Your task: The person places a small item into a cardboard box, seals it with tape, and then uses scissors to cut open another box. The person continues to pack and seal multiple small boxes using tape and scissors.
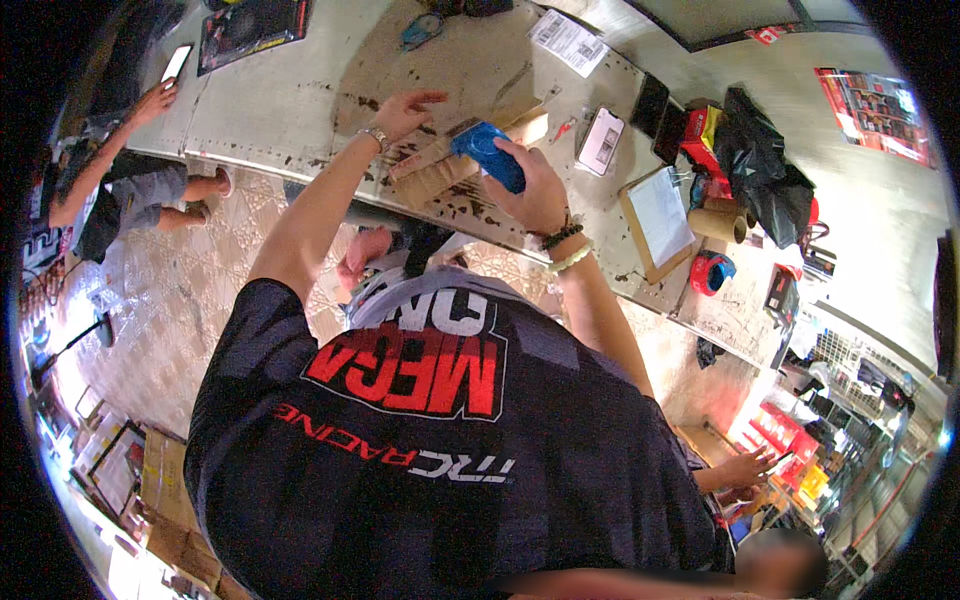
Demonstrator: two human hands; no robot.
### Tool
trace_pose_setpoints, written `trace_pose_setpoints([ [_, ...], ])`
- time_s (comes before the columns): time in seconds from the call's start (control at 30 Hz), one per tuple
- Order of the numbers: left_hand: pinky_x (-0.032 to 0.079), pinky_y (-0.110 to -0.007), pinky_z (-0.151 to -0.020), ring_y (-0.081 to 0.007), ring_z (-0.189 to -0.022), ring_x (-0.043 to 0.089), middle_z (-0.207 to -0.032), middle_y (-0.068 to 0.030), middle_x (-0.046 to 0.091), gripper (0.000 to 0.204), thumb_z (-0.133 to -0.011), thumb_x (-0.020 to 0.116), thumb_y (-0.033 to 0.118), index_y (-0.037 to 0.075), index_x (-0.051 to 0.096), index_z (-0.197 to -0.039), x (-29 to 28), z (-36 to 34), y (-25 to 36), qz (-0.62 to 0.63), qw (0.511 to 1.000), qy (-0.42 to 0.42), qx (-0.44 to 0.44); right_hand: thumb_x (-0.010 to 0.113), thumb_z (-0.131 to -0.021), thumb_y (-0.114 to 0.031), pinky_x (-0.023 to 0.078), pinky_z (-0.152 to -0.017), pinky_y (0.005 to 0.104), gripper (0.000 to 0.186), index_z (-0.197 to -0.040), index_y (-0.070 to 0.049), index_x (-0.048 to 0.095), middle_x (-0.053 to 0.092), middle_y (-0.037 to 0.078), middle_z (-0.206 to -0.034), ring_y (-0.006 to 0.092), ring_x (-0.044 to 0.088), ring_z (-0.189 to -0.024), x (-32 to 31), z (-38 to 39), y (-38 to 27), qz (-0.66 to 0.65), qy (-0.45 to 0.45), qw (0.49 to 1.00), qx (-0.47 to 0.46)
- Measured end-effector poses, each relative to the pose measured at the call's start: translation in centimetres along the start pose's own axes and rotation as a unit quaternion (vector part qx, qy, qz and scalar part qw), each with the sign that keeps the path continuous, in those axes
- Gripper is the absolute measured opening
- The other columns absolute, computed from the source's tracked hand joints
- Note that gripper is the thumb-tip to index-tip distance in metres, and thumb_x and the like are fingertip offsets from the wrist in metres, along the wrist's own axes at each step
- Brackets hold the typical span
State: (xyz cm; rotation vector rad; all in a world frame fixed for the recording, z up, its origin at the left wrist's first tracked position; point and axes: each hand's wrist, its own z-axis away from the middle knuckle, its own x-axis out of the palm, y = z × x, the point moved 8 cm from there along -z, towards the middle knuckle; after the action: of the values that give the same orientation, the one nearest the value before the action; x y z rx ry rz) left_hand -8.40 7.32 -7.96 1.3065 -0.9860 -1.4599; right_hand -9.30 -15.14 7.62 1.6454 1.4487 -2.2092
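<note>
My right hand grips a small blue box over the near edge of the worktable. Beneath and to the left of the blue box, an opened brown cardboard box lies on the tabletop with its flaps spread. My left hand, with a watch at the wrist, hovers over the table just beyond the cardboard box. Its fingers stretch out to the right and hold nothing. A small red item rests on the table to the right of the blue box.
A lit phone, a clipboard with paper, a brown tape roll and a black plastic bag lie to the right. A printed label sheet is farther back. People holding phones stand at far left and lower right.
</note>
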Motion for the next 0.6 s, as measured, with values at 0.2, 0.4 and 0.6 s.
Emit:
trace_pose_setpoints([
  [0.2, 0.047, -0.033, -0.090, -0.0173, -0.104, 0.059, -0.119, -0.0085, 0.060, 0.084, -0.072, 0.073, 0.031, 0.010, 0.036, -0.145, 4.6, 5.0, -2.6, 0.063, 0.966, -0.196, -0.157, 0.072, -0.078, -0.030, 0.052, -0.077, 0.0421, 0.051, -0.123, -0.013, 0.055, 0.061, 0.019, -0.101, 0.0373, 0.063, -0.090, -0.2, 0.9, 0.1, -0.028, 0.036, 0.998, -0.046],
  [0.4, 0.042, -0.042, -0.102, -0.0320, -0.120, 0.050, -0.134, -0.0171, 0.048, 0.106, -0.067, 0.077, 0.047, 0.003, 0.023, -0.148, 6.6, 6.7, 3.7, -0.427, 0.904, -0.017, 0.034, 0.074, -0.078, -0.036, 0.052, -0.079, 0.0376, 0.051, -0.120, -0.011, 0.058, 0.067, 0.018, -0.100, 0.0310, 0.067, -0.089, -0.4, -0.2, -0.3, -0.009, 0.031, 0.999, -0.036],
  [0.6, 0.044, -0.048, -0.100, -0.0409, -0.122, 0.049, -0.138, -0.0244, 0.042, 0.111, -0.063, 0.078, 0.052, 0.017, 0.019, -0.150, 7.7, 6.4, 2.8, -0.389, 0.911, -0.092, -0.099, 0.074, -0.074, -0.040, 0.052, -0.075, 0.0406, 0.049, -0.114, -0.013, 0.063, 0.066, 0.019, -0.095, 0.0352, 0.065, -0.088, -0.9, 1.0, -1.3, 0.008, 0.035, 0.999, -0.019],
])
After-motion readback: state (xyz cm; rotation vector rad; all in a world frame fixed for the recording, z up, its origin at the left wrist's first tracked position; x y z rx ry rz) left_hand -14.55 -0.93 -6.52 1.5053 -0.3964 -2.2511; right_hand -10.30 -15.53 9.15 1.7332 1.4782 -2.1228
